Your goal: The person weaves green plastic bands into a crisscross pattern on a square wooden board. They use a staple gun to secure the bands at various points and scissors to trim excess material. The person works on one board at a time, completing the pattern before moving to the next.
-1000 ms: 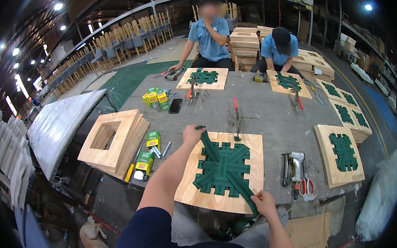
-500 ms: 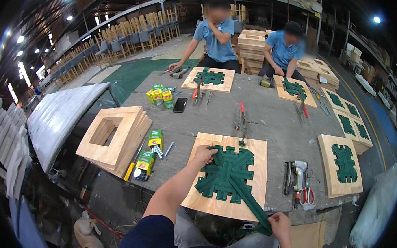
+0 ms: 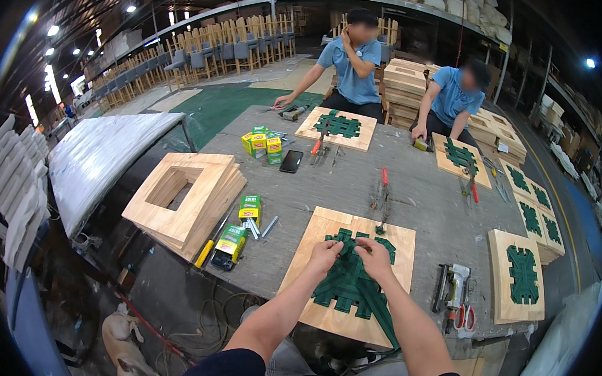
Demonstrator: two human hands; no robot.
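Mid-step weaving green webbing (image 3: 350, 287) on the frame (image 3: 321, 309): left hand (image 3: 325, 253) and right hand (image 3: 374, 251) pinching straps at the far edge, fingers closed. Next, likely pulling taut before fastening, stapler (image 3: 454, 285) right of the right hand.

Both forearms come up from the lower edge, bare below dark sleeves, and converge ahead of the body. The left hand (image 3: 325, 255) and the right hand (image 3: 374, 252) sit close side by side, palms down, knuckles raised, fingers curled and pinching downward, thumbs tucked toward each other.
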